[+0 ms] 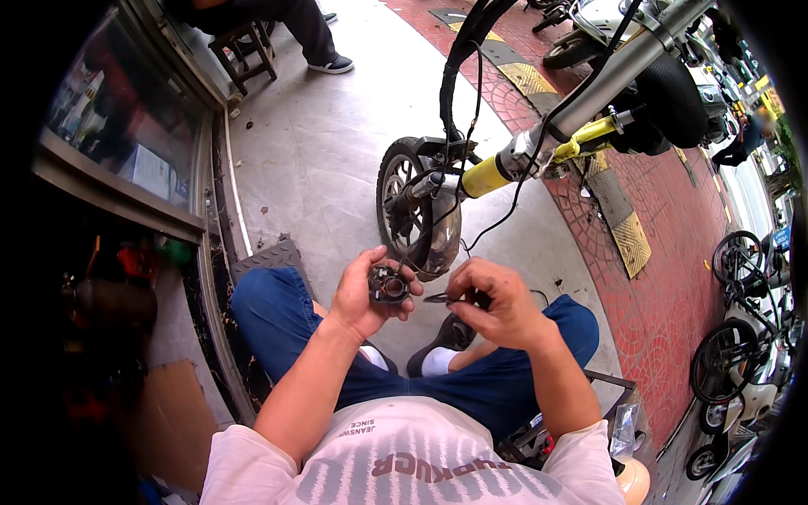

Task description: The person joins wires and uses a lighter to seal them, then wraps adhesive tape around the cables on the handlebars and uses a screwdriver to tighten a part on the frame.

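In front of my knees, my left hand is closed around a small black housing with a round opening and what look like wires inside. To its right, my right hand pinches a thin, dark, pointed piece whose exact kind I cannot make out. The piece's tip points at the housing, with a small gap between them. Just beyond both hands stands a small bike with a black-spoked front wheel and a yellow and silver frame. A black cable hangs from the frame down toward my right hand.
At the left is a glass-fronted door frame. A seated person's shoe and a wooden stool are at the far left. Red paving with yellow-black ramps lies at the right, with parked bikes beyond.
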The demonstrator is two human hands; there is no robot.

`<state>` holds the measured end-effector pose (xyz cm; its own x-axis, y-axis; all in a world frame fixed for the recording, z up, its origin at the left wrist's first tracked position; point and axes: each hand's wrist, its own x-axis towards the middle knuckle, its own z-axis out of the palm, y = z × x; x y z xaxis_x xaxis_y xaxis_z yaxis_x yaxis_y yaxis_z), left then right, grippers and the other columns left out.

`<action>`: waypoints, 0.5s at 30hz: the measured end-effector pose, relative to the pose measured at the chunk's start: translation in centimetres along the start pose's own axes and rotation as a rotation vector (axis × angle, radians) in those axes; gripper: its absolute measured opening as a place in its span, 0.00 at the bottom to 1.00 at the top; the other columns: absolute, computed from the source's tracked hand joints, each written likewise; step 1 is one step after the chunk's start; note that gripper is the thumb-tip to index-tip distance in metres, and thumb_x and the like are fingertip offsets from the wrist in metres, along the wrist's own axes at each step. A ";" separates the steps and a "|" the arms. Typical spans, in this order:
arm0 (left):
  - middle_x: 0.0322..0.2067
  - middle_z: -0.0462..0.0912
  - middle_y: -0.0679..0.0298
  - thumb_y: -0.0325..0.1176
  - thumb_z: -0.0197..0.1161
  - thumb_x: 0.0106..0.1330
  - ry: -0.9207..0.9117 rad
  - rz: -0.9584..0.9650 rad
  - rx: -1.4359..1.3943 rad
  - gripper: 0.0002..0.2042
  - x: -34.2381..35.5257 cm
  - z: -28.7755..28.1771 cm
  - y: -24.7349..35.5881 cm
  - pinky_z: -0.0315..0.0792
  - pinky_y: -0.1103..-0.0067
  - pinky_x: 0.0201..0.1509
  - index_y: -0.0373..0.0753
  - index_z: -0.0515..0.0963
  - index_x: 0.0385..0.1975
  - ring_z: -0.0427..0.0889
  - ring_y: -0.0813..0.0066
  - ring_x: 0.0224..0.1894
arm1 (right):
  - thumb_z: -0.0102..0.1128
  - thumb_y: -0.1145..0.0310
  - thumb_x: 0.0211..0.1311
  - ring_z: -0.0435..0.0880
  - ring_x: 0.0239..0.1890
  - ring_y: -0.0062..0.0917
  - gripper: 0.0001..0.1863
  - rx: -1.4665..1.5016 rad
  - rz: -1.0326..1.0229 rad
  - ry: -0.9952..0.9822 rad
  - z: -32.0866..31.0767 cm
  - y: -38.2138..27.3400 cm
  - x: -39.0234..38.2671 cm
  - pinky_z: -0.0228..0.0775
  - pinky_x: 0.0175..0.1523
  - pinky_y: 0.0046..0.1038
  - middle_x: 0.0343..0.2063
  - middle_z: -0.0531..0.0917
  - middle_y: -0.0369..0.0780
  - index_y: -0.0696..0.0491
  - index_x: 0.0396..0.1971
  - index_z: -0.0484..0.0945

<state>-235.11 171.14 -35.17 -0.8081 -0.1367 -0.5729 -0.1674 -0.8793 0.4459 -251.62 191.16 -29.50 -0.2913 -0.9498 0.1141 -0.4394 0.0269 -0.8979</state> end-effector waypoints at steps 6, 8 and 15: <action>0.35 0.88 0.48 0.56 0.50 0.76 0.060 -0.092 -0.098 0.26 1.6 -2.9 -2.4 0.78 0.64 0.29 0.38 0.82 0.35 0.86 0.57 0.26 | 0.70 0.75 0.59 0.85 0.33 0.38 0.11 -0.386 0.156 0.115 -2.1 4.1 -1.1 0.78 0.39 0.36 0.36 0.84 0.43 0.55 0.42 0.84; 0.37 0.88 0.49 0.57 0.49 0.76 0.086 -0.144 -0.144 0.26 2.8 -4.3 -3.5 0.78 0.64 0.31 0.38 0.82 0.35 0.86 0.58 0.28 | 0.70 0.75 0.59 0.86 0.33 0.38 0.13 -0.374 0.137 0.210 -2.4 6.3 -1.7 0.78 0.39 0.36 0.38 0.83 0.43 0.55 0.45 0.84; 0.40 0.88 0.51 0.66 0.46 0.75 0.366 -0.165 -0.326 0.30 7.1 -8.3 -7.8 0.78 0.64 0.40 0.40 0.79 0.38 0.86 0.61 0.35 | 0.60 0.83 0.56 0.80 0.30 0.30 0.18 -0.339 0.013 0.548 -3.2 8.5 -0.5 0.74 0.40 0.30 0.41 0.82 0.42 0.56 0.47 0.77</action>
<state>-234.83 173.22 -48.44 -0.5255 -0.0841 -0.8466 -0.0440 -0.9911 0.1257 -257.89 192.85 -35.80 -0.6508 -0.6543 0.3852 -0.6509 0.2195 -0.7267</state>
